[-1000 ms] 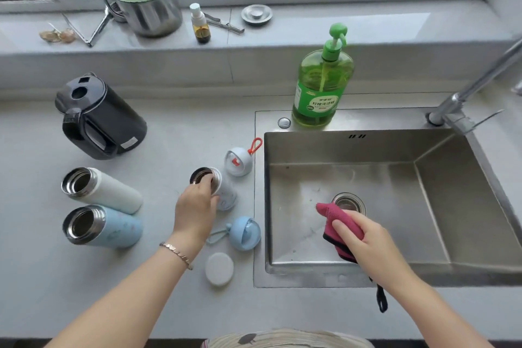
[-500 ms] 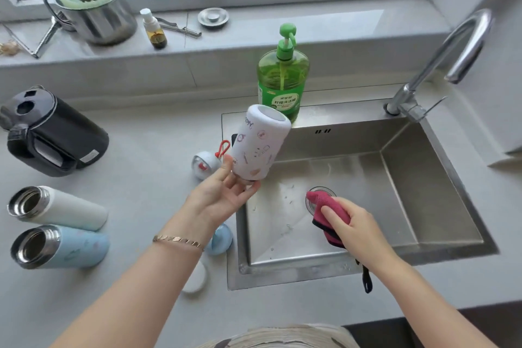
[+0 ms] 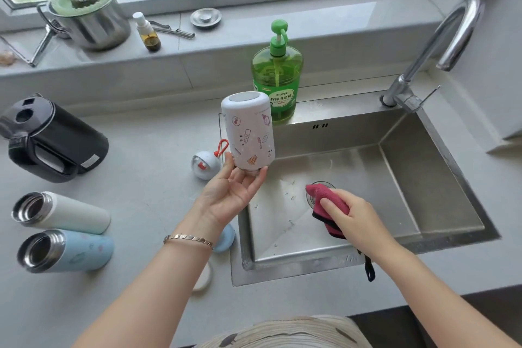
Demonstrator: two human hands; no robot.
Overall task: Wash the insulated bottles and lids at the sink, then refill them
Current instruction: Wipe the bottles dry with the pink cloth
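Note:
My left hand (image 3: 231, 195) holds a small white patterned bottle (image 3: 248, 133) upside down by its neck, over the sink's left edge. Over the drain inside the steel sink (image 3: 423, 178), my right hand (image 3: 353, 215) grips a pink cloth (image 3: 324, 200). Two open bottles lie on their sides on the counter at left: a white one (image 3: 65, 213) and a light blue one (image 3: 67, 251). A white lid with a red loop (image 3: 206, 164) sits by the sink. A blue lid (image 3: 226, 237) and a white round lid (image 3: 202, 277) are partly hidden behind my left arm.
A green dish soap pump bottle (image 3: 276, 76) stands behind the sink. The tap (image 3: 440, 45) arches at the right. A black kettle (image 3: 53, 141) sits at the left. On the windowsill are a steel pot (image 3: 90, 22), a small spray bottle (image 3: 147, 34) and a sink plug (image 3: 206, 17).
My left hand picked the patterned bottle off the counter, turned it upside down and carried it to the sink's edge. My right hand kept the pink cloth by the drain.

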